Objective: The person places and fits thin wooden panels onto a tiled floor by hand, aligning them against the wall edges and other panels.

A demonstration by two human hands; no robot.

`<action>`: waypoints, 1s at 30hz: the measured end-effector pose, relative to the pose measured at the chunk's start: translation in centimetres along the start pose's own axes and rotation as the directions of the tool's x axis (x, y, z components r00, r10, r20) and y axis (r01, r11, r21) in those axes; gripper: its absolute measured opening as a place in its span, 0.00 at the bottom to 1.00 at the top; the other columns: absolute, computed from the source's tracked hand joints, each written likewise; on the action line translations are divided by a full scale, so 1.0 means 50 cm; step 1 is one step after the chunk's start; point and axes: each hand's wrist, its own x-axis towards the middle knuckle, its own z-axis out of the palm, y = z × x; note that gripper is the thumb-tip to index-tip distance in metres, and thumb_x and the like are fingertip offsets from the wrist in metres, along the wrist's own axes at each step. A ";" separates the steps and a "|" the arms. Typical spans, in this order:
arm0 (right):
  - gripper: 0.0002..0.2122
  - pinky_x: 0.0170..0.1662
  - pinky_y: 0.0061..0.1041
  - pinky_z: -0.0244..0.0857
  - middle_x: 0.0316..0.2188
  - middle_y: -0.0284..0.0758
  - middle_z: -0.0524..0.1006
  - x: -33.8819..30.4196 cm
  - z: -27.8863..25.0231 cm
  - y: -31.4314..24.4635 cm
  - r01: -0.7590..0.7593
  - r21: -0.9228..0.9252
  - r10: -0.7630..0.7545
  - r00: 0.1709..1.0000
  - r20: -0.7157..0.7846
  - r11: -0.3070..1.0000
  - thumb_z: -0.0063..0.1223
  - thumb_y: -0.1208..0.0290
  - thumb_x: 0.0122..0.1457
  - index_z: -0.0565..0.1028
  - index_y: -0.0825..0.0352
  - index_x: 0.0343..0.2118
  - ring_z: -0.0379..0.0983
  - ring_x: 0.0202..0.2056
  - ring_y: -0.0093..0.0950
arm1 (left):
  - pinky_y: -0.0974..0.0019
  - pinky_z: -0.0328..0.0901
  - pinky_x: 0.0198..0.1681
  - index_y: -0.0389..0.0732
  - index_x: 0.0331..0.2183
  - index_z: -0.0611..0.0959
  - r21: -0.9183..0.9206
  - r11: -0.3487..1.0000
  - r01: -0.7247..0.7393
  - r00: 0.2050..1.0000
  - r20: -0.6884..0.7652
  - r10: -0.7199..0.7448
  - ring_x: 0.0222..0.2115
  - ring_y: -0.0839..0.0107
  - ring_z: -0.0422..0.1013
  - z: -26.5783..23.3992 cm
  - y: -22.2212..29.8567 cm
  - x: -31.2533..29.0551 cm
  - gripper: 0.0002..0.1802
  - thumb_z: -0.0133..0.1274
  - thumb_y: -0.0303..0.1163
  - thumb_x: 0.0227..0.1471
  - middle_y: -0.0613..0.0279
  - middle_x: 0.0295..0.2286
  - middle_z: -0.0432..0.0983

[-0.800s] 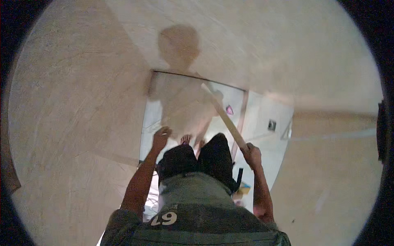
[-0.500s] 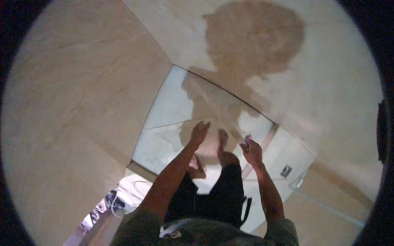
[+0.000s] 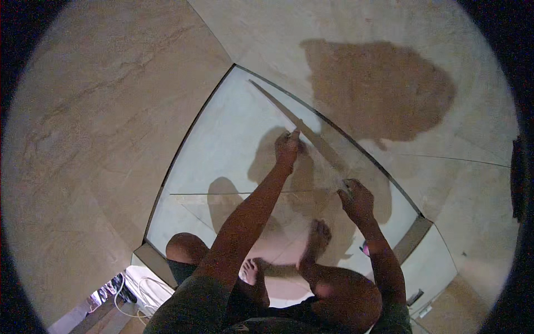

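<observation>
A long, narrow, straight strip [image 3: 318, 146], pale along one edge, slants across the light floor from the far corner toward my right side. What it is made of I cannot tell. My left hand [image 3: 287, 149] has its fingers closed on the strip's edge near its middle. Around the near end, my right hand [image 3: 359, 201] is curled with the thumb on the inner side. Both arms reach forward over my bent knees, and my bare feet [image 3: 318, 239] are on the floor between them. A small pink thing [image 3: 365, 248] shows beside my right forearm, partly hidden.
Large beige marbled walls [image 3: 105, 133] meet the pale floor [image 3: 206, 133] along dark edges. A thin joint line crosses the floor. Brown sills [image 3: 413, 239] stand at the right and lower left. A white cable [image 3: 119, 298] lies at lower left. My shadow darkens the right wall.
I have crouched lower, with my knees bent. My left hand has moved forward from open air onto the strip. The strip now lies lower, near the floor, my right hand still at its near end.
</observation>
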 end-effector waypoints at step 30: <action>0.16 0.42 0.29 0.69 0.33 0.39 0.81 0.117 0.238 0.232 -0.480 0.654 0.729 0.665 -0.164 0.585 0.68 0.62 0.50 0.79 0.69 0.36 0.77 0.35 0.35 | 0.50 0.55 0.60 0.39 0.55 0.72 0.877 0.024 -0.481 0.673 0.352 0.651 0.57 0.49 0.61 -0.111 0.006 0.131 0.36 0.56 0.53 0.53 0.45 0.55 0.67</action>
